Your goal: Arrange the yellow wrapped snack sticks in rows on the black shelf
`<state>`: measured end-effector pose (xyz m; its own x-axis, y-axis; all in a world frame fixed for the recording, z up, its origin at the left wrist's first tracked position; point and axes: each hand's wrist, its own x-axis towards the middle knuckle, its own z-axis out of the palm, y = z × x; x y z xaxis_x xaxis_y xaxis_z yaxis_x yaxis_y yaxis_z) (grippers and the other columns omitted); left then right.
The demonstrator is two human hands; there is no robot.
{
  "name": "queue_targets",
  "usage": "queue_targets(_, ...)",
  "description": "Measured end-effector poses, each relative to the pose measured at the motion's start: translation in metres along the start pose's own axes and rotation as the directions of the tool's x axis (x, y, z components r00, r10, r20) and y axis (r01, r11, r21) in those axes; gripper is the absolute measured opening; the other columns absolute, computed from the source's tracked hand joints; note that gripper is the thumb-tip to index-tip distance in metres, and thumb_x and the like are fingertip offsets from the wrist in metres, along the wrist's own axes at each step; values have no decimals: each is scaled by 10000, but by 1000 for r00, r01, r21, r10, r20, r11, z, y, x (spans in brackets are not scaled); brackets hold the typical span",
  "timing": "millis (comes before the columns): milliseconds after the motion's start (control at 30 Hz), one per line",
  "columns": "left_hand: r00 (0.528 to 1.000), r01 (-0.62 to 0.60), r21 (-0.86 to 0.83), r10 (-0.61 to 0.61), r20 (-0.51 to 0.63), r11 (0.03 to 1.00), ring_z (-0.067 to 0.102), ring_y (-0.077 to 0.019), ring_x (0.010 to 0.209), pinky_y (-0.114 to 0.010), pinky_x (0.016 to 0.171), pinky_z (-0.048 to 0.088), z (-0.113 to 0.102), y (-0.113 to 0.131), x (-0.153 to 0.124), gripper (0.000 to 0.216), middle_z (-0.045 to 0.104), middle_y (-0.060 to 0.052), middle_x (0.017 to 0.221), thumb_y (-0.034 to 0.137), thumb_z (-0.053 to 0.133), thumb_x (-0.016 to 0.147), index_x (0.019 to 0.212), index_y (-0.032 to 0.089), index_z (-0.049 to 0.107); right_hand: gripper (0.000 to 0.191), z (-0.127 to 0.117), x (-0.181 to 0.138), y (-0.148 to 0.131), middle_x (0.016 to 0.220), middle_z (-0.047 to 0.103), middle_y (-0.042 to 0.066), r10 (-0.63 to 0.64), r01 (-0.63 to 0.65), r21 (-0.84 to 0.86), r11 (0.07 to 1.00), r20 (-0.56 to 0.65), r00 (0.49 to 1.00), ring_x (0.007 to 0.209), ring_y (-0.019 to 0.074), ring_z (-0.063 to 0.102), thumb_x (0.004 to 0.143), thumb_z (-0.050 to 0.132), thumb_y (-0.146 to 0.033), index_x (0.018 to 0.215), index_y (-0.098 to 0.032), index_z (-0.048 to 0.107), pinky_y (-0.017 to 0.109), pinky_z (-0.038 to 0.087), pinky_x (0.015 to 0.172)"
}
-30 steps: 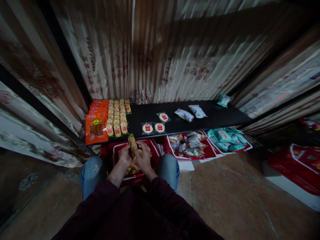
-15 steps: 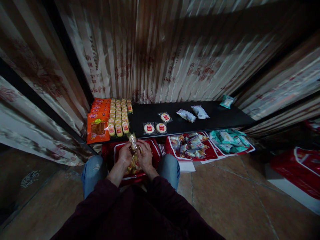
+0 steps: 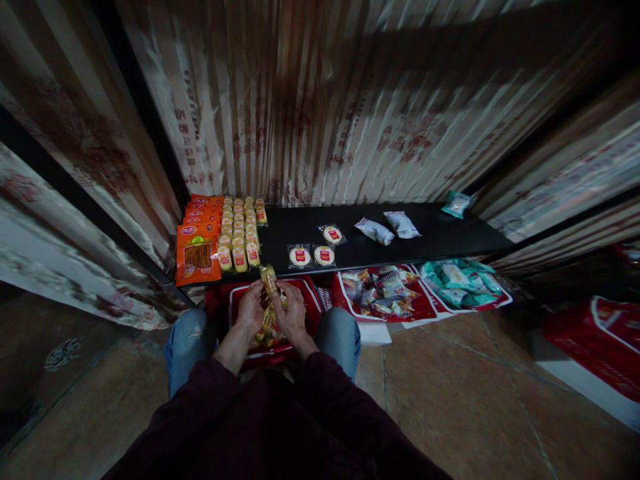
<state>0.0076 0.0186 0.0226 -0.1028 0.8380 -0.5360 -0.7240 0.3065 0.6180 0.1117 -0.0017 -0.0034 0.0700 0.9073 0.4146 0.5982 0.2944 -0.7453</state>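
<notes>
My left hand [image 3: 251, 308] and my right hand [image 3: 291, 311] are closed together on a stack of small yellow snack packs [image 3: 269, 281], held upright above a red basket [image 3: 310, 300] between my knees. More yellow packs lie in the basket under my hands. Just beyond, on the low black shelf [image 3: 370, 248], rows of the same yellow snack packs [image 3: 239, 233] lie beside orange packets [image 3: 199, 253] at the left end.
Round wrapped cakes [image 3: 313, 255], two white packets [image 3: 387, 228] and a green packet [image 3: 459, 203] lie on the shelf. Red baskets of mixed snacks [image 3: 385, 290] and green packets [image 3: 463, 277] stand under it. Another red basket [image 3: 595, 340] is on the right. Curtains surround the shelf.
The stack in my hands shifted slightly; both hands stay closed on it above the basket. The view has drifted a little.
</notes>
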Motion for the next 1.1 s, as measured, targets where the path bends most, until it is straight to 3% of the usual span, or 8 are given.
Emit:
queue_targets(233,998,-47,73,42,56,996,597,-132,729,-245,688,432,-6,-7,6,265,671,-17,808,180,630,600,863,169,652,339,5,-1,2,1093,642,99,64,-64,-18,998,-2,998,1024,247,546,838,541,-360,1120,-182,599,428,408,939)
queue_targets(567,989,-142,161,132,73,977,599,-183,958,-300,872,418,-5,-11,6,317,685,-72,1038,250,659,595,898,165,697,330,9,5,10,991,653,108,180,-180,14,984,-7,984,920,225,580,861,495,-365,1076,-158,635,372,453,860)
queue_targets(667,989,-140,159,129,76,977,605,-193,970,-319,890,419,-2,-11,6,349,689,-78,1042,249,667,576,912,160,693,325,7,10,10,956,662,100,202,-202,39,979,3,979,880,210,592,859,488,-353,1065,-156,646,352,463,840)
queue_targets(900,986,-161,199,148,80,967,624,-177,912,-326,913,422,2,-10,11,334,697,-75,971,238,670,560,881,147,687,400,8,23,14,1134,651,127,321,-322,169,931,35,946,1021,221,615,854,488,-329,1207,-156,561,358,477,898)
queue_targets(1100,972,-233,284,216,90,930,620,-200,957,-360,935,417,4,-11,20,368,692,-85,996,272,671,604,950,148,676,400,11,38,16,1114,664,139,329,-330,148,932,34,944,1010,224,634,864,468,-311,1218,-138,540,358,491,887)
